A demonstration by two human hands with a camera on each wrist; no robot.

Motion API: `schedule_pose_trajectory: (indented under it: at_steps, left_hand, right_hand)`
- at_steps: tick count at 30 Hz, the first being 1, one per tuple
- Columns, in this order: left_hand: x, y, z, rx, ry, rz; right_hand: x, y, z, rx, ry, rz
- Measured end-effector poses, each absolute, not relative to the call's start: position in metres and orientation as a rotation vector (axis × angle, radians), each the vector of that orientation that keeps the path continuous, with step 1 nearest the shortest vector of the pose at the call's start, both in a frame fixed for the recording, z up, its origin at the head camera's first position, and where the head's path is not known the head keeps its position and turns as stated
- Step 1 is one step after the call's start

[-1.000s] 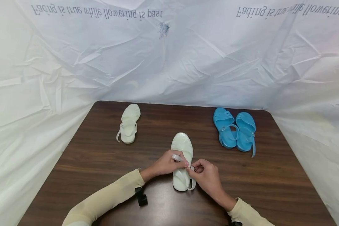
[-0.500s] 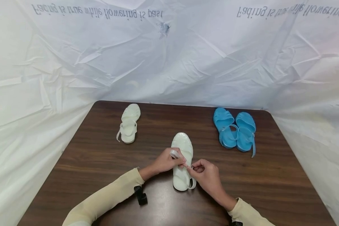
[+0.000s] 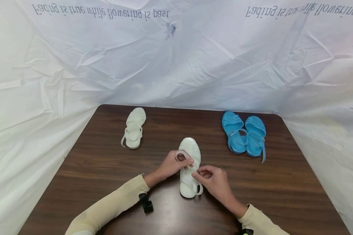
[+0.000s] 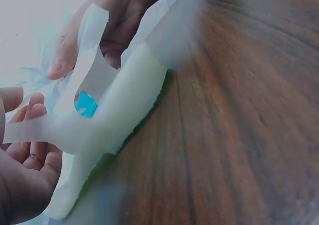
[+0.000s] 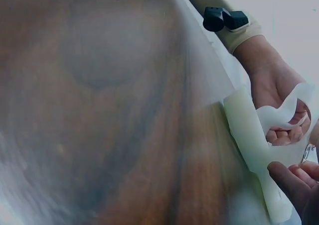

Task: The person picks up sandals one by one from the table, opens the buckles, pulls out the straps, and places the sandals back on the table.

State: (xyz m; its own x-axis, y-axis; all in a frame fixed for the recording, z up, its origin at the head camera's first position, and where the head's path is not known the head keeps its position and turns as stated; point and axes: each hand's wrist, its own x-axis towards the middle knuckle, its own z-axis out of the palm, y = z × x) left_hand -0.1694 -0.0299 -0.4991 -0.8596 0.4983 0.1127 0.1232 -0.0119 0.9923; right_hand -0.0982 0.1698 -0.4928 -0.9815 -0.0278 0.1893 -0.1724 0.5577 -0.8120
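Observation:
A white jelly sandal (image 3: 190, 153) lies toe-away on the table in front of me. My left hand (image 3: 171, 164) holds its loose strap (image 3: 180, 153) between thumb and fingers, the strap curving up in a loop. From the sandal's side the strap (image 4: 37, 129) runs into my left fingers in the left wrist view. On the sandal's right side, my right hand (image 3: 216, 183) pinches the buckle end of the strap, and a small metal buckle (image 5: 307, 153) shows at those fingertips in the right wrist view. The heel strap (image 3: 199, 190) bows out beside the heel.
The matching white sandal (image 3: 133, 128) lies at the back left of the brown table (image 3: 106, 169), its strap hanging loose. Two blue sandals (image 3: 234, 132) stand side by side at the back right. A white sheet (image 3: 176, 75) hangs behind the table.
My left hand has drawn slightly up and away from my right hand, and the strap loop at it has opened wider. The right hand and sandal stay nearly in place.

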Motion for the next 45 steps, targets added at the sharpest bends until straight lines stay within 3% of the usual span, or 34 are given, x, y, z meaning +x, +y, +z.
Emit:
schedule_pose_trajectory:
  at_steps: [21, 33, 45]
  left_hand:
    - [-0.175, -0.029, -0.489, 0.737, 2.079, 1.732]
    - [-0.169, -0.058, -0.498, 0.700, 2.251, 1.626]
    - [-0.161, -0.059, -0.490, 0.707, 2.354, 1.493]
  right_hand:
    - [-0.107, 0.180, -0.479, 0.404, -2.569, 1.188]
    - [-0.092, 0.202, -0.481, 0.204, -2.693, 1.199]
    - [-0.093, 0.204, -0.481, 0.094, -2.846, 1.236]
